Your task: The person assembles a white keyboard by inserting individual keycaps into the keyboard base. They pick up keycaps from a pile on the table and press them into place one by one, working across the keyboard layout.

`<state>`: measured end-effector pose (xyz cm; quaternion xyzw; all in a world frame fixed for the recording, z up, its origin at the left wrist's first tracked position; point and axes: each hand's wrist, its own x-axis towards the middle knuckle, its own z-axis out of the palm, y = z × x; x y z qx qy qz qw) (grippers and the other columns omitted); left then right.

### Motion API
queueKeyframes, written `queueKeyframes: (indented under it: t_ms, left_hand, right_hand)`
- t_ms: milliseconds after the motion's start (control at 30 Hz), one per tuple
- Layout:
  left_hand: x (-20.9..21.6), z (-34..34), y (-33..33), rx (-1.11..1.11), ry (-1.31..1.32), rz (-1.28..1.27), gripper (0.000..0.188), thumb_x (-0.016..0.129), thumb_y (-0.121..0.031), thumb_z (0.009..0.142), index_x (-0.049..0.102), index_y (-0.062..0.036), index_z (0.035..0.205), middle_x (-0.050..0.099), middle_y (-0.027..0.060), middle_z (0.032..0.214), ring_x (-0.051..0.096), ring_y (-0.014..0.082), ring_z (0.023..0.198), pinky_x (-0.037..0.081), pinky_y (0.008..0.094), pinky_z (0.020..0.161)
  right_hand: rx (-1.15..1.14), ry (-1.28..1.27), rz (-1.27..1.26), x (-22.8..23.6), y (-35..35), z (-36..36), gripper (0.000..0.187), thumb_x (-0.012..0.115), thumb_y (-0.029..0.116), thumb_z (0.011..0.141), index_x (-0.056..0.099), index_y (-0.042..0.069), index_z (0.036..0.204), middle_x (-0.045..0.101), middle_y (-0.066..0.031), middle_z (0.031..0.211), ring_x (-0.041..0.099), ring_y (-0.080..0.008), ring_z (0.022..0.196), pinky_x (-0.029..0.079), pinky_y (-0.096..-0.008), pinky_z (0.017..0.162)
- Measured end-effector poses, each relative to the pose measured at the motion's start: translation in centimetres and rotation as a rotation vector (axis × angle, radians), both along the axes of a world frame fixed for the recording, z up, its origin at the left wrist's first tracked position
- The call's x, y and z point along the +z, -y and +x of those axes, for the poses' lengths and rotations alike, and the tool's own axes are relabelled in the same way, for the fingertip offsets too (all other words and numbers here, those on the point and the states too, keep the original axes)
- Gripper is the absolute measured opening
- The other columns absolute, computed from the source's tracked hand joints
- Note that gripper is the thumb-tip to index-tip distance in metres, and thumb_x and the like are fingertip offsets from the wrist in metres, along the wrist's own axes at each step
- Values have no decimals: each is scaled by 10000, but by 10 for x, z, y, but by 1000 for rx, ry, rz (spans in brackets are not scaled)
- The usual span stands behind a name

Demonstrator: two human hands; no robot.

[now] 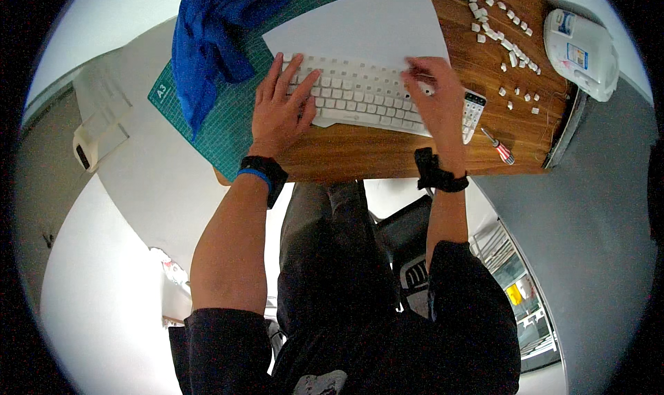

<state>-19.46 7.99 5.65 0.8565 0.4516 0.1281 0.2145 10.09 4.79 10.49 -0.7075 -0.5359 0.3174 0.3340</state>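
A white keyboard point(370, 108) lies at a slant across the table in front of me. Keycaps cover its nearer rows, while the far rows look bare of caps in places. At its right end point(473, 111) dark spots show among the white. My left hand point(280, 111) rests with spread fingers on the keyboard's left end, holding nothing. Over the right part of the keyboard, my right hand point(439, 94) is closed, with thumb and fingertips brought together. Whatever may be between those fingertips is too small to make out.
A white sheet point(363, 25) lies behind the keyboard, partly on a green cutting mat point(214, 135) with a blue cloth point(197, 46). Loose white keycaps point(512, 47) are scattered at the far right. A screwdriver point(503, 150) and a white plastic container point(581, 52) are also there.
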Motion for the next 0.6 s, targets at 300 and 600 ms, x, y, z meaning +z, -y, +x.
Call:
queueKeyframes:
  t_ms: [300,600]
  left_hand:
    - [-3,-2,2,-3,32,0,596,649,-191,904,526,-301,1476,358,54,1634,271,370,1526,325,534,1180]
    - [-9,-4,3,-5,11,12,579,632,-218,917,517,-296,1479,337,54,1642,254,369,1533,327,542,1172]
  right_hand:
    - [197,-11,-117,-10,16,-52,204,740,71,880,686,28,1072,652,-125,1024,697,-275,890,568,-374,805]
    - [192,1,-73,-15,14,-55,169,721,77,891,686,23,1047,641,-128,1034,677,-312,910,558,-394,818]
